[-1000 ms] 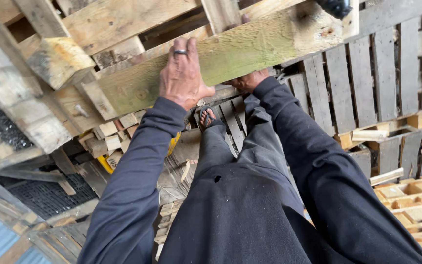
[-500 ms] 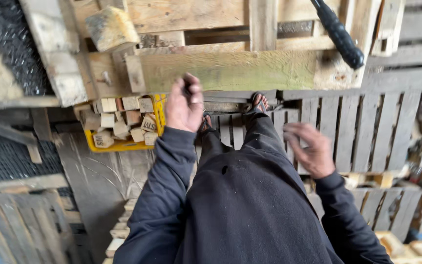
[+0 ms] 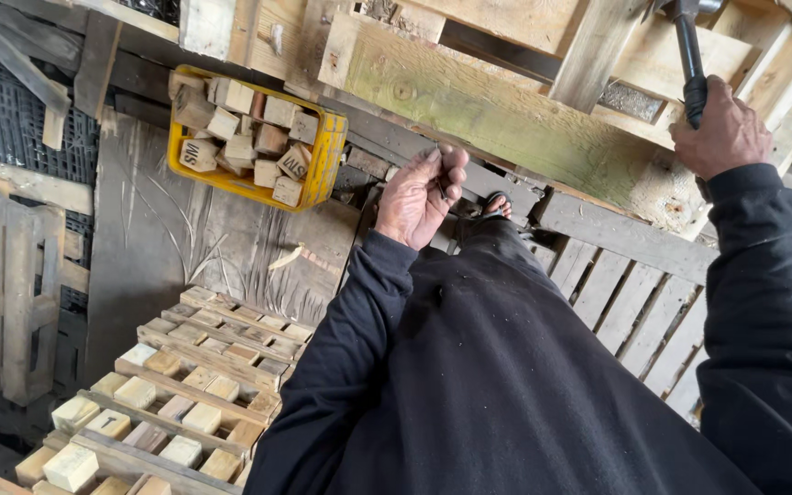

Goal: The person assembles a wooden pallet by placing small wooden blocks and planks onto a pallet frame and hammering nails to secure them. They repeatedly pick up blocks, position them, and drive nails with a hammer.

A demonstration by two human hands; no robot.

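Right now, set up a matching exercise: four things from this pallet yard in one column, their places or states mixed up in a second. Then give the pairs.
Things:
1. hammer
2. yellow crate
3. greenish plank
4. left hand

Places or states:
A. filled with wooden blocks
B. pinching something small, perhaps nails, just below the plank
C. gripped by the right hand, handle pointing up
D. lies across the pallet, above the foot

Pairs: 1-C, 2-A, 3-D, 4-B
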